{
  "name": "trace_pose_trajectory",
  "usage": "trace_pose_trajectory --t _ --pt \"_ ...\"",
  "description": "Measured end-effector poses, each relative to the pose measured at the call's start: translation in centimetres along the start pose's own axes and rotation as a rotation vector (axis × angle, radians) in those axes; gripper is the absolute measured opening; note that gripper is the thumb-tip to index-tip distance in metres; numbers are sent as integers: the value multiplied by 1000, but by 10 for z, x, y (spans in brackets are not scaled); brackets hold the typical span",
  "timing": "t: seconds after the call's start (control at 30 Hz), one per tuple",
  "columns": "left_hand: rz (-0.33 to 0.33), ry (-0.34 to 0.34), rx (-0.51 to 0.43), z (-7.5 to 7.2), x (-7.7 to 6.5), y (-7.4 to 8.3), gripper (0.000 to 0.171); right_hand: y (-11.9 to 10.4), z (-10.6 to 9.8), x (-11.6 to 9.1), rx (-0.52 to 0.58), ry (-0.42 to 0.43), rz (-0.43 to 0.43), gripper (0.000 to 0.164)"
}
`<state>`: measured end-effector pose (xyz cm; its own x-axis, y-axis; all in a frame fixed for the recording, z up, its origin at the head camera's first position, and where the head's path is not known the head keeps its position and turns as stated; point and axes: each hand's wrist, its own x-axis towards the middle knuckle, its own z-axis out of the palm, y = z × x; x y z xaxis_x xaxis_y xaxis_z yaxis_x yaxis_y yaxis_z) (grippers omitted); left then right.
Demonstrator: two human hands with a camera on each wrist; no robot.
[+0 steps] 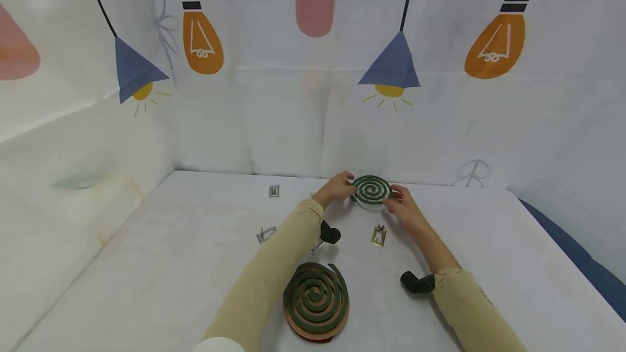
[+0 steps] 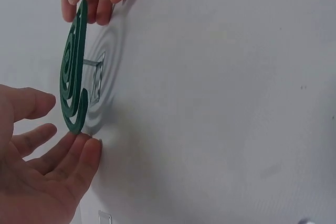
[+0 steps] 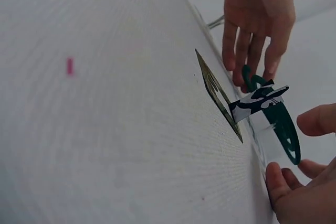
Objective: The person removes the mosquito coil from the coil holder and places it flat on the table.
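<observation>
A green mosquito coil (image 1: 373,189) lies flat, raised on a small metal stand (image 2: 93,63), at the back of the table. My left hand (image 1: 337,189) is at its left edge; in the left wrist view the fingertips touch the rim from beneath while the thumb stays off it. At the opposite edge is my right hand (image 1: 403,208), fingers loosely extended by the rim, and the right wrist view shows its thumb apart from the coil (image 3: 286,132). A gold-coloured stand (image 3: 218,98) with an upright tab sits on the table in front of the coil.
Nearer me lies a stack of coils (image 1: 315,300), green over tan and red. Silver stands (image 1: 274,192) are scattered to the left, one (image 1: 266,234) tilted, another (image 1: 317,247) partly behind my left arm. A white cloth wall (image 1: 293,124) rises close behind the coil.
</observation>
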<state>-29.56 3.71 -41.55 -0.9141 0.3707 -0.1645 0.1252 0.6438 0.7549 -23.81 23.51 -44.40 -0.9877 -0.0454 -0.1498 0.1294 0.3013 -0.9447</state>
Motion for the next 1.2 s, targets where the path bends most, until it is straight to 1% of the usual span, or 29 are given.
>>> trace_pose_trajectory --t 0.17,0.27,0.47,0.6,0.7,0.83,0.97,1.07,1.2 --pt "-5 3 10 5 1 2 49 2 -2 -1 -45 5 4 66" --pt "-2 4 16 4 3 1 49 2 -4 0 -71 -2 -1 65" --pt "-5 -28 -32 1 4 -1 50 2 -6 1 -123 -13 4 64" --pt "-21 -47 -52 1 5 -3 50 2 -6 0 -131 -18 19 64" --pt "-33 -42 -75 1 4 -3 49 3 -6 0 -124 -20 21 64" --pt "-35 -33 -99 0 3 -1 48 3 -7 0 -115 -17 15 63" --pt "-30 -46 -134 -1 2 3 48 3 -7 -2 -109 -11 8 62" --pt "-43 -51 -170 -1 1 4 48 2 -8 -2 -113 -13 3 62" --pt "-57 -49 -190 -2 0 4 47 2 -7 -1 -114 -24 -10 62"
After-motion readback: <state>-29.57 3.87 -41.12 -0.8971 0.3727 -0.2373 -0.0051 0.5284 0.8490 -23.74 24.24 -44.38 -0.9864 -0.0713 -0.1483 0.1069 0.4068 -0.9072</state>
